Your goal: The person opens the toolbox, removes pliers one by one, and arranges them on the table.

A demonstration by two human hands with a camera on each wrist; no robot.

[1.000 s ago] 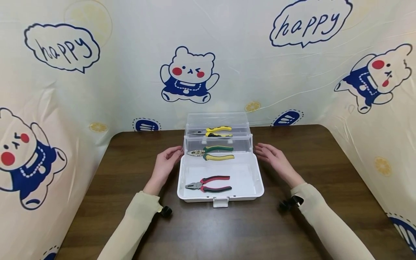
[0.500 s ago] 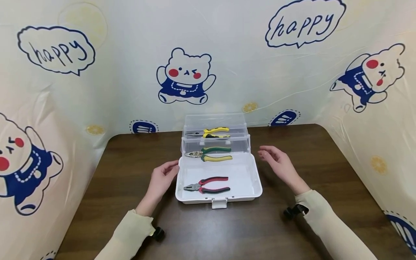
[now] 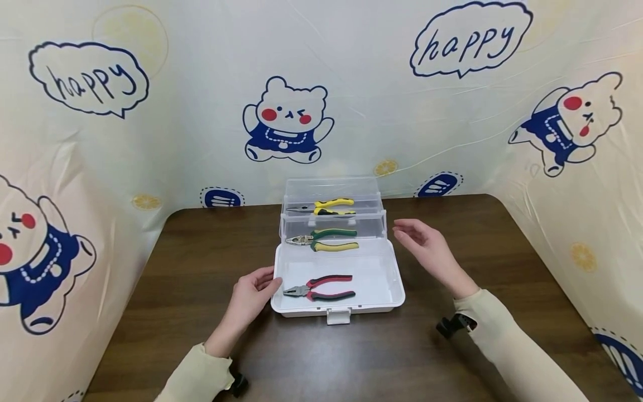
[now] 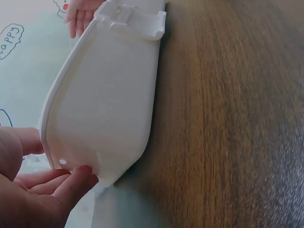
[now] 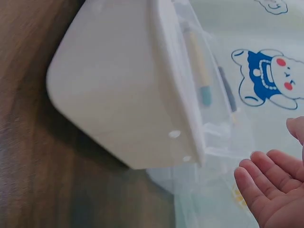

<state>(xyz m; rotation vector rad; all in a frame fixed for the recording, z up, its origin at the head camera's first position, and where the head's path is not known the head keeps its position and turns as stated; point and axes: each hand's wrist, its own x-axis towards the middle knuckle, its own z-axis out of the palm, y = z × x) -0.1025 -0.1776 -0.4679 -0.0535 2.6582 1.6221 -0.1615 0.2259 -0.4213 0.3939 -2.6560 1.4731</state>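
Note:
A white toolbox (image 3: pixel 369 279) stands open on the table, its clear trays raised at the back. My left hand (image 3: pixel 251 293) grips its left wall, thumb over the rim and fingers against the outside, as the left wrist view also shows. My right hand (image 3: pixel 426 251) hovers beside the back right of the box, holding nothing, fingers loosely bent and apart from the wall. Red-and-black combination pliers (image 3: pixel 334 295) lie in the box bottom. Green-and-yellow pliers (image 3: pixel 335 246) rest in the lower clear tray (image 3: pixel 374 226), and yellow-and-black long-nose pliers (image 3: pixel 336 202) in the upper one.
The brown wooden table (image 3: pixel 321 363) reaches around the box on all sides. A white latch (image 3: pixel 339 316) hangs from the box's front edge. Behind and on both sides rises a printed curtain (image 3: pixel 351 67) with bears.
My left hand has moved from beside the trays toward the front along the left side and now grips the rim. My right hand has drawn slightly away from the trays. The pliers stay put.

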